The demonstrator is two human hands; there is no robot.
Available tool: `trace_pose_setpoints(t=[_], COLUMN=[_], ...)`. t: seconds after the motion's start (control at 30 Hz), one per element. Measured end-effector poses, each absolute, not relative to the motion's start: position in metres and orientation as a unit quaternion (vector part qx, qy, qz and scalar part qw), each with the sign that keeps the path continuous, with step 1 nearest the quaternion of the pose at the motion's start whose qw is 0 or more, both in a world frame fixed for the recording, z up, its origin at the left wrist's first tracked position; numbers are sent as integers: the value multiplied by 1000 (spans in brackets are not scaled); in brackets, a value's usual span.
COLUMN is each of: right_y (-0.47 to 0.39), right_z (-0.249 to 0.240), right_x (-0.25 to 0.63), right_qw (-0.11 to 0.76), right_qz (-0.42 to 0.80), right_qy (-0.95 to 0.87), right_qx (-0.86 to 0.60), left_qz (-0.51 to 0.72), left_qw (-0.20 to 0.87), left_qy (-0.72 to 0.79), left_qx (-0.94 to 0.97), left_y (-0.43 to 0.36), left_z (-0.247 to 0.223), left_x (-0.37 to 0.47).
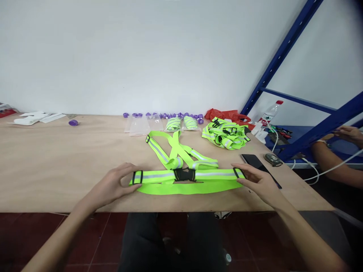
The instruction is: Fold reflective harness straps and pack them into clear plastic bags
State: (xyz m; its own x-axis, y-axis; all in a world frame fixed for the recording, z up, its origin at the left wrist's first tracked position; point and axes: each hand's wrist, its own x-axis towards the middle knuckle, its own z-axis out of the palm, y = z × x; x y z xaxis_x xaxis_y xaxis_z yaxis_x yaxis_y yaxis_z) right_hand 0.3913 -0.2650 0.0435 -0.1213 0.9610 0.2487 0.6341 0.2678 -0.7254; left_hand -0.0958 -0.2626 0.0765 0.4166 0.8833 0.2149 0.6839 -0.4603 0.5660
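Observation:
A neon-yellow reflective vest (159, 175) made of elastic straps with silver stripes lies near the table's front edge. Its waist belt runs crosswise with a black buckle (184, 174) at the middle, and the shoulder straps cross behind it. My left hand (115, 185) pinches the belt's left end at a black slider (137, 177). At the other end, my right hand (259, 185) grips the belt by its black slider (239, 173). The belt is stretched straight between both hands, with its second layer sagging below.
Behind the vest are clear plastic bags (139, 126), two bagged vests (173, 124) and several purple rolls (170, 115). A heap of vests (225, 134) lies right, near a phone (261, 168), tape measure (272, 159) and bottle (270, 112). Another person's arm (334, 162) shows beyond the blue frame (279, 56).

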Motion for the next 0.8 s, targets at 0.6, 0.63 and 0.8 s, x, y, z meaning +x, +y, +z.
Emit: trace_pose_setpoints(t=[0.6,0.63,0.8], right_y=[-299,-292,-235], right_z=[44,52,90], right_x=[385,383,376], right_qw=[86,72,57], right_qz=[243,276,315], right_qy=[-792,-785,-754], right_qx=[-554,-550,-574], left_qz=[155,139,194], left_qw=[140,118,-30], left_qy=[476,478,487], left_qx=[854,859,851], left_y=[-295,-293,-303], left_z=[31,33,48], left_x=[-128,-127,-97])
